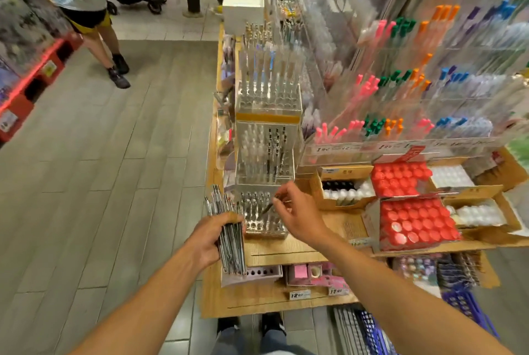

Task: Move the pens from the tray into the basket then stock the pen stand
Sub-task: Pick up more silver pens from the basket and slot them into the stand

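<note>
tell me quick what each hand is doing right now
Left hand: grips a bundle of pens.
Right hand: fingers pinch one pen over the pen stand.

Both bare forearms reach forward from the bottom of the view. The left hand point(210, 240) is turned with its back to the left, fingers curled in a full grip round a bundle of slim silver-grey pens point(229, 235) standing upright. The right hand point(297, 215) is raised a little higher, wrist bent, thumb and forefinger pinching one thin dark pen point(269, 207), the other fingers loosely spread
</note>
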